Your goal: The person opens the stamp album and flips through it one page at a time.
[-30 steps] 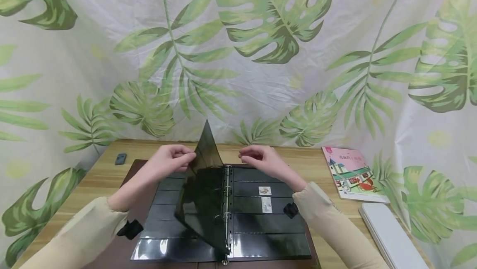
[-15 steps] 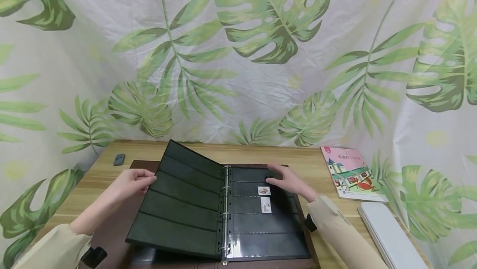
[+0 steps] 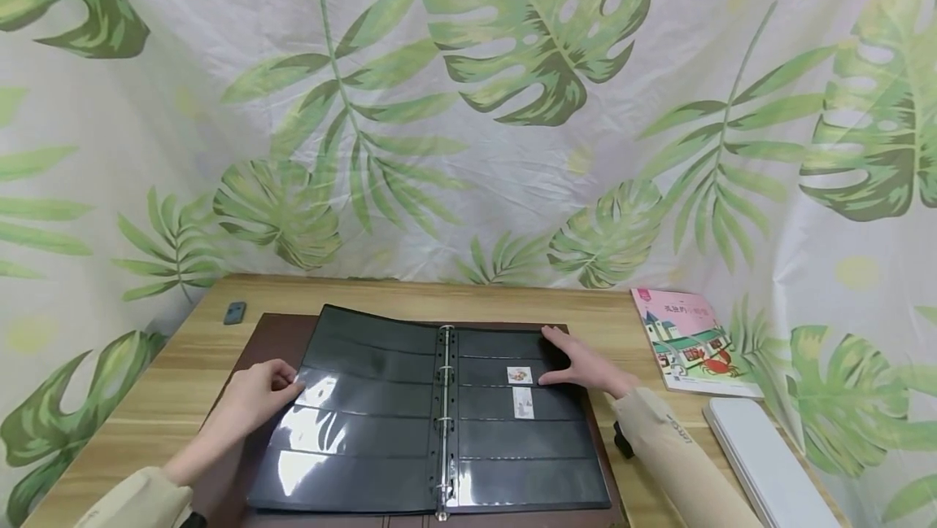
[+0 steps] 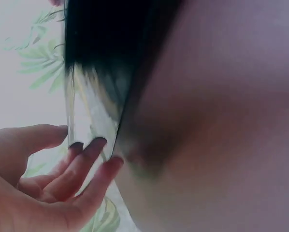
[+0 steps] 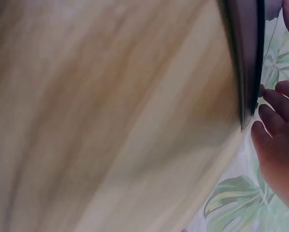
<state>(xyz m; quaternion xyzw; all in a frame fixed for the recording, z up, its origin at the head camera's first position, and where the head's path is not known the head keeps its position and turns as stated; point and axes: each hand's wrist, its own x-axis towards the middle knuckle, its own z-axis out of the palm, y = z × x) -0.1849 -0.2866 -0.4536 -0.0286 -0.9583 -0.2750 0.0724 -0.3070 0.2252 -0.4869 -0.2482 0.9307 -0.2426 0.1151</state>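
Binder page (image 3: pixel 373 398) is pinched by its edge in the left grip (image 3: pixel 259 394), right grip (image 3: pixel 581 365) spread over the facing page (image 3: pixel 527 440), two little stamp-like bits (image 3: pixel 523 403) just beside it, metal rings (image 3: pixel 443 424) between both grips

Backdrop (image 3: pixel 512 186): pale, creased, green leaf print (image 3: pixel 552 40), behind and on both sides
Table (image 3: pixel 164 377): light wood, streaky grain
Light: soft, faint sheen on the backdrop

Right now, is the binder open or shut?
Open. In the head view the binder lies spread, with the left page and right page showing either side of the metal spine.
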